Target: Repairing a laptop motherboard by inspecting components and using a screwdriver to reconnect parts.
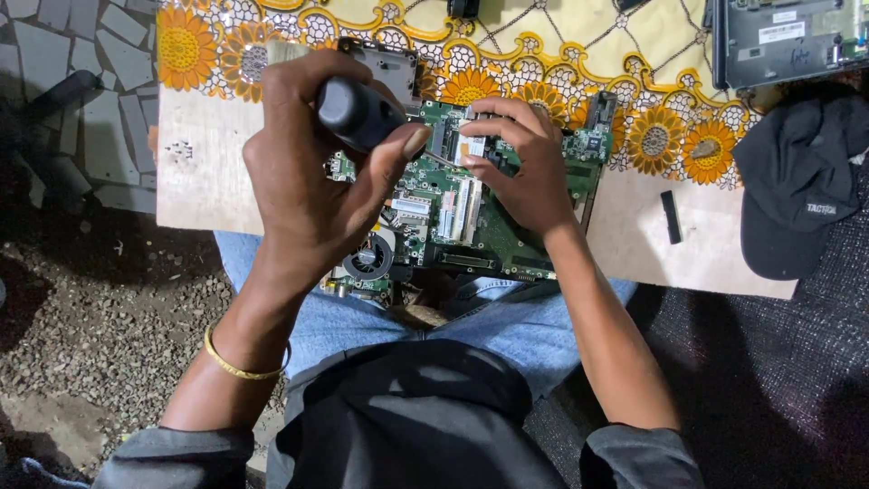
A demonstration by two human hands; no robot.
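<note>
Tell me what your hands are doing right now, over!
Left hand gripping black screwdriver, tip down on green circuit board. Right hand pressing on the board, steadying it. Black cap off to the side, nothing blocking.

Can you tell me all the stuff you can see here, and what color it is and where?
circuit board: one, green, on the board's front edge over the lap
screwdriver: one, black handle, in the left hand
fan: one, black, round, at the circuit board's lower left corner
cloth: one, yellow with orange sunflowers, at the back of the wooden board
wooden board: one, pale, under everything
cap: one, black, right edge
small strip: one, black, right on the wood
gray case: one, top right corner
bracelet: one, gold, left wrist
left hand: grips the screwdriver
right hand: fingers on the circuit board
</note>
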